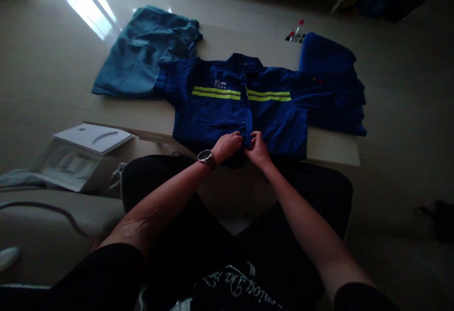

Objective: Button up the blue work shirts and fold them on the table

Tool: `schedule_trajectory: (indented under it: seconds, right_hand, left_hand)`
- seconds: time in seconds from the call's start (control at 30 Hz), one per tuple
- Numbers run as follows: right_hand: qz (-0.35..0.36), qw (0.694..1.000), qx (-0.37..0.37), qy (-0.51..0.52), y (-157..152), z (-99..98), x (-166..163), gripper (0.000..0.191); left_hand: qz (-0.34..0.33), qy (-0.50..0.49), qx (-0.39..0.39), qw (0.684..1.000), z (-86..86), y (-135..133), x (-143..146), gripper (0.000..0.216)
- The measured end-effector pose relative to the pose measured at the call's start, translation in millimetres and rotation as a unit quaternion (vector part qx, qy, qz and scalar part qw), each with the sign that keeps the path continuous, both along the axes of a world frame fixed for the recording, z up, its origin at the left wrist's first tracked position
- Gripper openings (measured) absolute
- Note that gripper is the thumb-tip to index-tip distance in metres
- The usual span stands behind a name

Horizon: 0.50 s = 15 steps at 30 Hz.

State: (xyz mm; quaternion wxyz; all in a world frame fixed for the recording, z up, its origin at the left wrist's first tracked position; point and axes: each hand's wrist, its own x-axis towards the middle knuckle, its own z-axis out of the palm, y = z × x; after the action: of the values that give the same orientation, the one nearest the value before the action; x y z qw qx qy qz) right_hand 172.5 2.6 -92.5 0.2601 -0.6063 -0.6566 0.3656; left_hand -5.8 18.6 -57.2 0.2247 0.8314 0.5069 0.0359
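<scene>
A dark blue work shirt [213,110] with yellow reflective stripes lies face up in front of me, its collar pointing away and its hem hanging over the near table edge. Several buttons run down its partly open front. With fingers closed, my left hand [229,145] grips the shirt's placket near the lower end; a watch [205,156] is on that wrist. Just to its right, my right hand [258,149] pinches the other front edge between thumb and fingers. The fingertips and any button between them are too dark to make out.
Teal folded clothing [131,60] lies on the table [333,151] at the left, and more blue cloth [328,60] at the right. Small bottles with red caps [299,29] stand behind. A white box [94,138] sits at the left, by the sofa [60,226].
</scene>
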Motion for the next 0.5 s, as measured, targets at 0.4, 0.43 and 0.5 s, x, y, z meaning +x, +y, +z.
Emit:
schedule_trajectory:
  seconds: [0.4,0.43,0.5]
  right_hand:
    - [0.098,0.963,0.053,-0.247,-20.8,22.2,-12.5,0.040]
    - [0.108,0.959,0.061,-0.257,-23.4,23.6,-15.8,0.040]
    - [0.140,0.954,0.072,-0.256,-27.2,25.2,-21.0,0.041]
  left_hand:
    - [0.069,-0.108,-0.042,0.991,-11.7,1.5,4.5,0.024]
    - [0.086,-0.129,-0.062,0.986,-13.4,3.2,4.7,0.025]
    - [0.118,-0.174,-0.106,0.972,-16.4,7.0,3.6,0.028]
